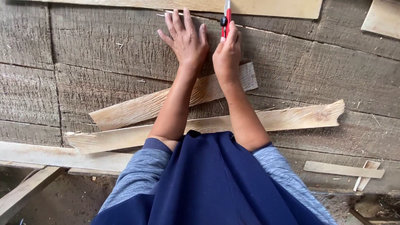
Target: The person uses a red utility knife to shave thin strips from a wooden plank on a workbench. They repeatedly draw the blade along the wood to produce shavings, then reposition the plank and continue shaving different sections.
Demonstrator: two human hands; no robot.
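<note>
Navy cloth of the person's garment point(208, 183) filled the near edge, with grey sleeves at either side. Beyond it, on the rough plank surface point(104, 50), everything could be placed from the pale sheet point(266, 7) lying along the far edge. Left of the cutter, just below that sheet, the left hand point(185, 41) lay flat, fingers spread, pressing down and holding nothing. Beside it the right hand point(227, 54) was pinched around a red cutter point(227, 16), whose long axis ran straight away from the body, tip on the sheet. Two torn wood strips point(275, 118) lay nearer, under the forearms.
</note>
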